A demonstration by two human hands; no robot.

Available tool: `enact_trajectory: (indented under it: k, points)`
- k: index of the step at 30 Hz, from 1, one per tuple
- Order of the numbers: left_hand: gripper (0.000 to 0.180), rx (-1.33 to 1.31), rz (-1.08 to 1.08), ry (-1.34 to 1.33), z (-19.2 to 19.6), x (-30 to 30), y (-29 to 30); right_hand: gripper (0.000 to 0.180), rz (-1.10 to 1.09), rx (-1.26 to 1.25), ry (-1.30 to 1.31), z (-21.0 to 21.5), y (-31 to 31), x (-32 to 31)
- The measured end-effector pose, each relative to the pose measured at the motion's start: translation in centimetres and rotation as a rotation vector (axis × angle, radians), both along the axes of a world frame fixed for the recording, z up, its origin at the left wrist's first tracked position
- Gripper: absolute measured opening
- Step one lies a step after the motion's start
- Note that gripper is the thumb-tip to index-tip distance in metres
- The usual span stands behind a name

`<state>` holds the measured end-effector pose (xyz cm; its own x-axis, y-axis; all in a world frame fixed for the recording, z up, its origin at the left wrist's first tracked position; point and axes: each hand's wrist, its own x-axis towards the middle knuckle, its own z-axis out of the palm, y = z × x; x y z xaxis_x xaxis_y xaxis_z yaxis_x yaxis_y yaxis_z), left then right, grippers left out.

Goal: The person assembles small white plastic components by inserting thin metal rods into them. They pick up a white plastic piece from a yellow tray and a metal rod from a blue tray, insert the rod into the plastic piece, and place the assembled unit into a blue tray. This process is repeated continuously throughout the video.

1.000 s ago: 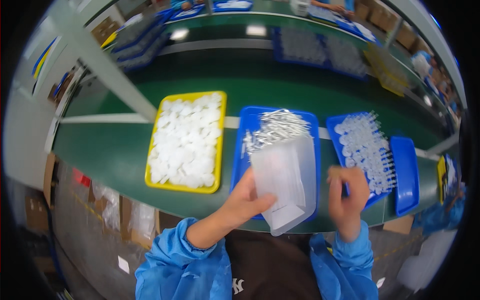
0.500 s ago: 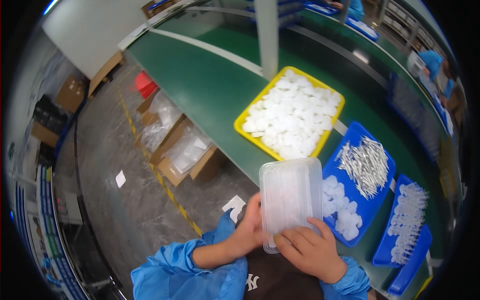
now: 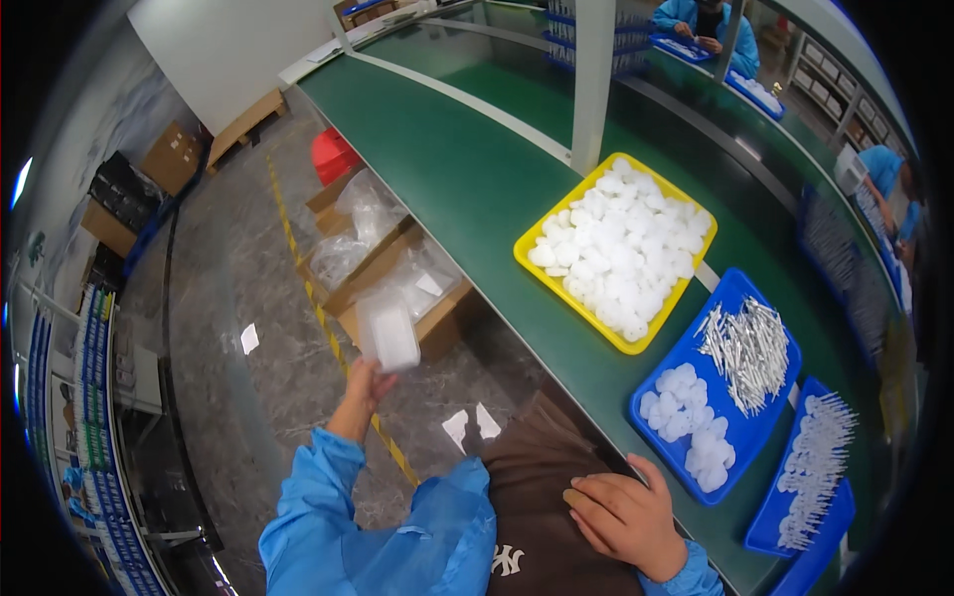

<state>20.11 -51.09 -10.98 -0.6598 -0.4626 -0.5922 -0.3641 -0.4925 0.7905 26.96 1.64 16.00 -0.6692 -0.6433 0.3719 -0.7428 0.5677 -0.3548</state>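
Observation:
My left hand (image 3: 363,389) is stretched out over the floor at the left, gripping a clear plastic box (image 3: 391,340) by its near end. The box is held in front of an open cardboard box (image 3: 437,316) with clear plastic inside. My right hand (image 3: 621,515) hovers by the near table edge, its fingers loosely extended and holding nothing. Closest to it on the table is a blue tray (image 3: 717,427), which carries white round pieces (image 3: 678,402) and slim silvery metal pieces (image 3: 747,353).
A yellow tray (image 3: 527,260) heaped with white discs sits on the green table (image 3: 437,179). Another blue tray (image 3: 767,531) with clear spiky parts stands at the right. A white post (image 3: 593,79) rises from the table. Co-workers in blue sleeves (image 3: 743,50) sit beyond.
My left hand has carried the plastic box from in front of me to the left, toward the cardboard box. My right hand has let go of it. The view has shifted left.

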Motion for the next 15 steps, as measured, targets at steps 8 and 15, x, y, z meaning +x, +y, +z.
enact_trajectory:
  k: [8,15]
  points:
    - [0.060,-0.334,-0.084,-0.117,-4.7,-18.1,-2.5,0.026,-0.023,0.012,0.013,0.2,0.7,0.2]
    - [0.074,-0.733,-0.148,0.103,-4.1,-28.2,7.7,0.027,-0.242,0.067,0.057,1.9,6.2,-1.9]
